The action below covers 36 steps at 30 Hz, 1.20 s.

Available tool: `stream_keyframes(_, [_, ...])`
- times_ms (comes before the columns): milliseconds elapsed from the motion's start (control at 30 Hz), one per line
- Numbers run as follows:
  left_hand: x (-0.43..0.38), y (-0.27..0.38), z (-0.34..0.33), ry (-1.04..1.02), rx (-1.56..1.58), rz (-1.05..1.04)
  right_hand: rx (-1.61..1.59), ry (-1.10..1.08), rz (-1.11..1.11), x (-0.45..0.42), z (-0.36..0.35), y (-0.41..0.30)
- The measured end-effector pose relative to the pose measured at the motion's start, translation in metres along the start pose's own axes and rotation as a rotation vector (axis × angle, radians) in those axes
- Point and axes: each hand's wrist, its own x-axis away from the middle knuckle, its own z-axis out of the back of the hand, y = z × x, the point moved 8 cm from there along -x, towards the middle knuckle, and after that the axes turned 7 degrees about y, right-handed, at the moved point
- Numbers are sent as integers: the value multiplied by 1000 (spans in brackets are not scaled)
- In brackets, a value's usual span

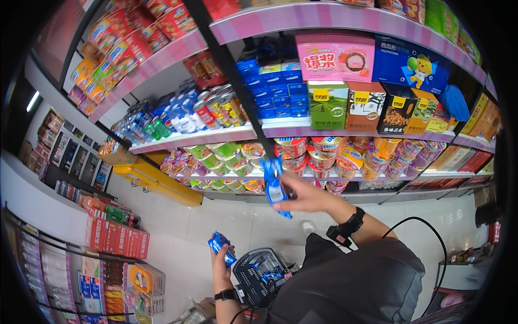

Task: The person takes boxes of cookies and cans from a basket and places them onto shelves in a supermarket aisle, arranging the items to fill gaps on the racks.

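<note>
My right hand (305,193), at the centre, grips a blue plastic snack packet (276,190) and holds it in front of the lower shelf of instant noodle cups. Lower left, my left hand (221,261) is closed around another blue packet (220,246). Beside that hand, a dark plastic shopping basket (247,279) has more blue packets (272,275) inside. Above my right hand, small blue packs (279,95) are stacked on the middle shelf, left of a green snack box (328,106).
A black shelf post (243,89) runs between the shelf bays. Drink cans (204,113) stand left of it. A yellow cabinet (158,180) adjoins the shelving. Red cartons (117,239) and plastic crates (146,279) are at left. A black cable (444,259) loops at right.
</note>
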Motion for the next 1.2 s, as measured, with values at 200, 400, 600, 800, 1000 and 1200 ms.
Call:
stream_keyframes(200, [-42,74,-134,-224,-102,-118,269,478,220,-72,110,-68])
stream_keyframes(400, [-66,130,-241,-393,-87,-231,435,633,137,-143,165,-93])
stream_keyframes(600, [-83,156,-308,-613,-118,-260,440,579,-2,-186,184,-86])
stream_keyframes(800, [-102,181,-357,-881,-163,-267,574,630,5,-196,189,-97])
stream_keyframes(1000, [-99,195,-387,-1241,-269,-286,575,658,69,-208,197,-100])
stream_keyframes(1200, [-110,203,-410,-1342,-230,-225,530,971,-65,-179,187,-104])
